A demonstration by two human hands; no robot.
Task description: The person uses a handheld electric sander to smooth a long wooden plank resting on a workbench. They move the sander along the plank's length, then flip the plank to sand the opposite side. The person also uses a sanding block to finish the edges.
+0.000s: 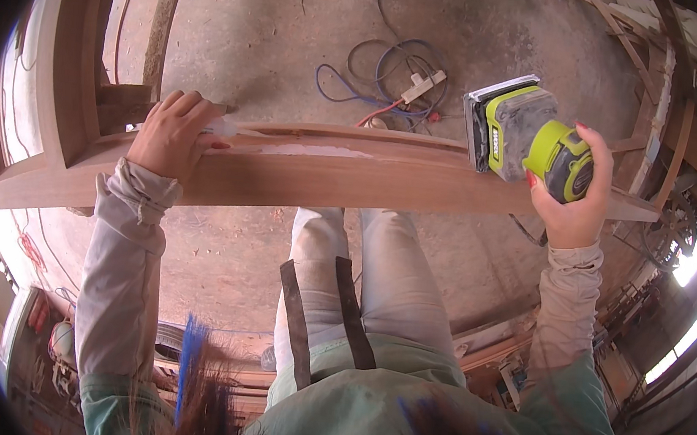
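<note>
A long curved wooden piece [385, 189] lies across in front of me, a whitish patch [317, 151] along its recessed top. My left hand [172, 133] is closed at its left part, around a small translucent bottle [222, 127] whose tapered tip points right over the wood; most of the bottle is hidden by the fingers. Off to the right, my right hand [571, 198] grips a lime-green and black electric sander [515, 129] by its rounded end. The sander is tilted, its flat pad facing left, and its lower edge hangs close to the wood's far edge.
Wooden frame parts [77, 53] rise at the left, joined to the curved piece. On the concrete floor [283, 32] beyond lie a white power strip [424, 88] and coiled cords [360, 70]. Stacked timber [663, 98] leans at the far right.
</note>
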